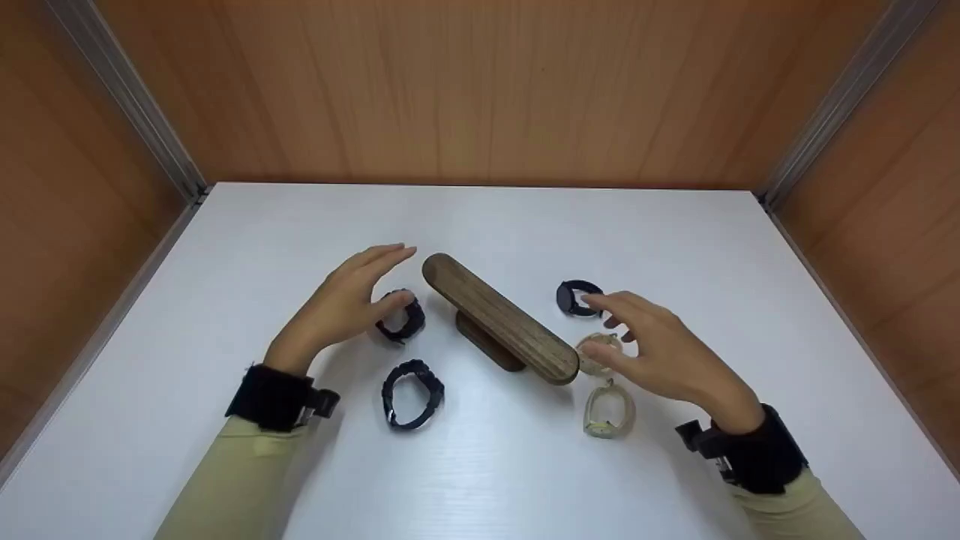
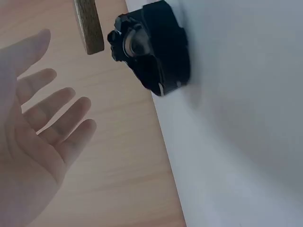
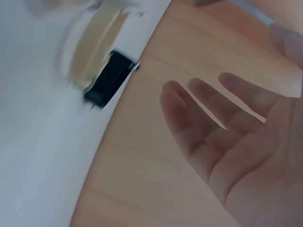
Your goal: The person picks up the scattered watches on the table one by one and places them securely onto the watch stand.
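A black watch (image 1: 401, 319) lies buckled at centre-left, beside a tilted wooden bar stand (image 1: 499, 319); a clear watch (image 1: 598, 352) lies at its lower right end.

A white table (image 1: 480, 217) stands enclosed by three wood-panelled walls (image 1: 480, 82).

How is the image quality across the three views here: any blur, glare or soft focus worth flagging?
Head view: sharp and evenly lit, with soft shadows under the left hand and right hand and a faint sheen on the white table. Left wrist view: the black watch is fairly clear, the palm pale and hazy. Right wrist view: heavy motion blur smears the translucent watch; the fingers are soft.
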